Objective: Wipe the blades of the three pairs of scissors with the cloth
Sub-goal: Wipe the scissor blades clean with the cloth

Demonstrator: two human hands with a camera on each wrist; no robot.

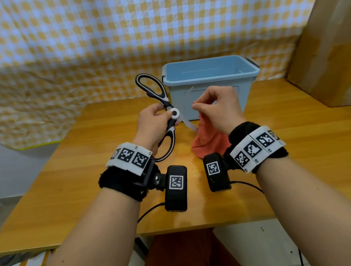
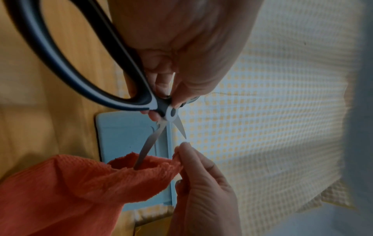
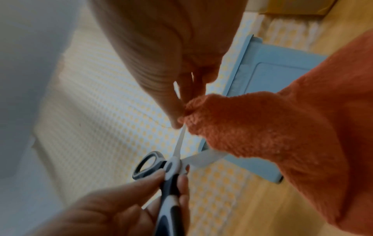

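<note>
step: wiping first-seen scissors (image 1: 166, 112), blades spread | left hand (image 1: 153, 124) grips pivot | right hand (image 1: 219, 110) pinches cloth (image 1: 210, 142) around one blade, mid-desk | next: likely draw cloth tipward, fingers off edge

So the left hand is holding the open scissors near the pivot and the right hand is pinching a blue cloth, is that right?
Not quite: the cloth is orange, not blue, as the head view shows. The blue thing is the bin behind. The rest holds: the left hand holds the open scissors near the pivot, and the right hand pinches the cloth.
</note>
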